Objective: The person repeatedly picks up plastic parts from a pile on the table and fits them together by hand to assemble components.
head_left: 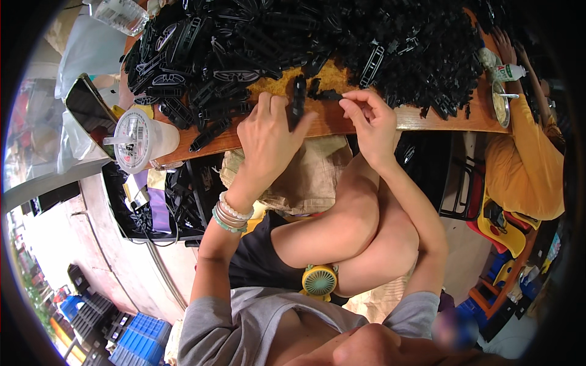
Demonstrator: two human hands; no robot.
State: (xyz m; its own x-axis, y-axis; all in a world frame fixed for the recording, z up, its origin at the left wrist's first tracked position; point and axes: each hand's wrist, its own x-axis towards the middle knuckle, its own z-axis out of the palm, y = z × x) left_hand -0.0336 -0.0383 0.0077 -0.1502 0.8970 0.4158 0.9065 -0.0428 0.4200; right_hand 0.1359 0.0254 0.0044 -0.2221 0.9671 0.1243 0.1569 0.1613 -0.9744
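My left hand [268,131] is closed at the table's front edge, with a long, narrow black plastic part [298,97] standing up between its thumb and curled fingers. To its right, my right hand [373,125] pinches thumb and forefinger together at the end of a small black plastic piece [330,95]. The two parts are close to each other but look apart. Beyond the left hand lies a heap of long black plastic parts [244,43]. A heap of smaller black pieces [421,61] spreads beyond the right hand.
On the table's left are a lidded plastic cup [137,140] with a straw and a propped-up phone [91,110]. A black bin [152,204] of parts sits below them. A yellow-green fan [320,280] lies at my lap. Another person in orange [525,165] sits at the right.
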